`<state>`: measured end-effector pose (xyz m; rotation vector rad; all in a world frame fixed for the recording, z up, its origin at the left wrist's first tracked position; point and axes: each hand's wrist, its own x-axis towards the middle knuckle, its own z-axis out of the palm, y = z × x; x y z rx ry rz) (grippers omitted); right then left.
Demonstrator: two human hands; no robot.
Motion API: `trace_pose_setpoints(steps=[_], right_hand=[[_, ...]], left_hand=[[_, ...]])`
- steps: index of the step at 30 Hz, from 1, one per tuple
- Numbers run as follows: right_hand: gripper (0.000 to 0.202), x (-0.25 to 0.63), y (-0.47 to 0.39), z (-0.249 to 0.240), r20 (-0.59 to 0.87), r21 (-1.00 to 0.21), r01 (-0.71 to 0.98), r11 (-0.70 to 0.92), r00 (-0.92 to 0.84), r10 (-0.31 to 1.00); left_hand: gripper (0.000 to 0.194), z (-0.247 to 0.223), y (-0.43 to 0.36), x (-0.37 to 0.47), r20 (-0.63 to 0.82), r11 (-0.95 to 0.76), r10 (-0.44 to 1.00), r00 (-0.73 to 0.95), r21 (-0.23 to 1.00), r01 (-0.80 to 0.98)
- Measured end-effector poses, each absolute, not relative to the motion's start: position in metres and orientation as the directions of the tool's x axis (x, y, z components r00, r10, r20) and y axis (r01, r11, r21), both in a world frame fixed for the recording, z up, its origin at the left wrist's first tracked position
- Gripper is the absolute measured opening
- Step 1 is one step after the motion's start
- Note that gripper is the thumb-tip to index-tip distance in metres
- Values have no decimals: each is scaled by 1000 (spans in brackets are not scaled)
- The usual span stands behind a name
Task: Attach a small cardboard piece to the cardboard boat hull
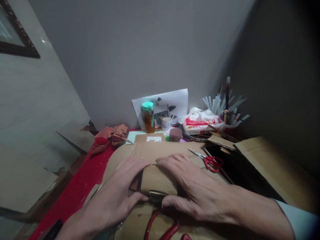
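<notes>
Both hands grip a small brown cardboard piece (pixel 158 180) from its two sides, above a larger cardboard sheet (pixel 146 150). My left hand (pixel 122 186) curls round its left side, thumb at the near edge. On the right side, my right hand (pixel 187 186) holds it with fingers at the far edge and thumb at the near edge. A dark strip with a shiny edge (pixel 158 192) shows between the thumbs. Red-handled scissors (pixel 210 162) lie beyond my right hand. Nearest the camera are large red handles (pixel 162 228), partly cut off by the frame.
A green-lidded bottle (pixel 148 118), a toothpick cup (pixel 166 124), a round pinkish tub (pixel 175 134) and a tissue pack (pixel 202 121) line the back. An open cardboard box (pixel 277 166) stands right. Reddish crumpled material (pixel 110 135) sits at the back left of the red tabletop (pixel 82 183).
</notes>
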<state>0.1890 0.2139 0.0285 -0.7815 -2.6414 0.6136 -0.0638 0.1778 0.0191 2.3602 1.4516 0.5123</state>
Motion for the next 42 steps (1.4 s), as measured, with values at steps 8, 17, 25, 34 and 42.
trace_pose_setpoints(steps=[8, 17, 25, 34, 42], right_hand=[[62, 182, 216, 25, 165, -455, 429, 780, -821, 547], [62, 181, 223, 22, 188, -251, 440, 862, -852, 489], [73, 184, 225, 27, 137, -275, 429, 860, -868, 477], [87, 188, 220, 30, 134, -294, 419, 859, -872, 471], [82, 215, 215, 51, 240, -257, 493, 831, -801, 549]], left_hand=[[89, 22, 180, -83, -33, -253, 950, 309, 494, 832], [90, 24, 181, -80, -103, -220, 943, 316, 521, 825], [88, 19, 180, -76, -59, -288, 930, 363, 496, 819], [63, 16, 180, -68, 39, -360, 925, 377, 405, 840], [68, 19, 181, -67, 67, -370, 926, 371, 352, 860]])
